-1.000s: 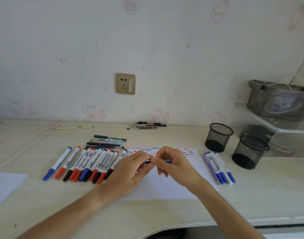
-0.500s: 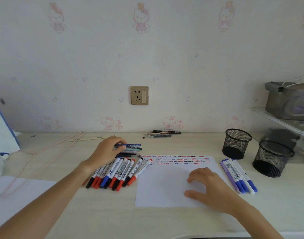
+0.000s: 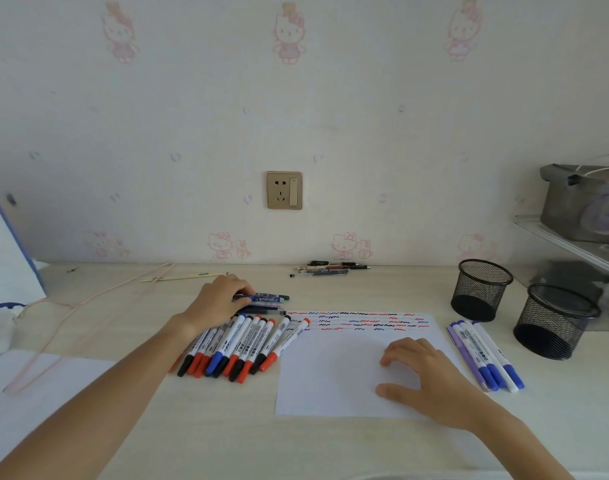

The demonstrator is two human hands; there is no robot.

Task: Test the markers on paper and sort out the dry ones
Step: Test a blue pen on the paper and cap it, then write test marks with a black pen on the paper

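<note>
A white sheet of paper (image 3: 330,379) lies on the desk, with red, blue and black squiggles along its far edge. Left of it lies a row of several red, blue and black markers (image 3: 247,344). Behind that row sits a small pile of pens, where my left hand (image 3: 216,303) pinches a blue marker (image 3: 268,298) with its fingertips. My right hand (image 3: 424,375) rests on the paper's right part, fingers loosely bent and holding nothing. Several blue and purple markers (image 3: 483,355) lie right of the paper.
Two black mesh pen cups (image 3: 481,289) (image 3: 552,323) stand at the right. Several thin pens (image 3: 330,268) lie by the wall. A pink cable (image 3: 88,299) runs across the left side, near another white sheet (image 3: 36,393). A clear shelf with a grey box (image 3: 580,202) is at far right.
A second ago both hands held a blue marker over the paper. My left hand carried it to the pile behind the marker row; my right hand dropped onto the paper. The view tilted up.
</note>
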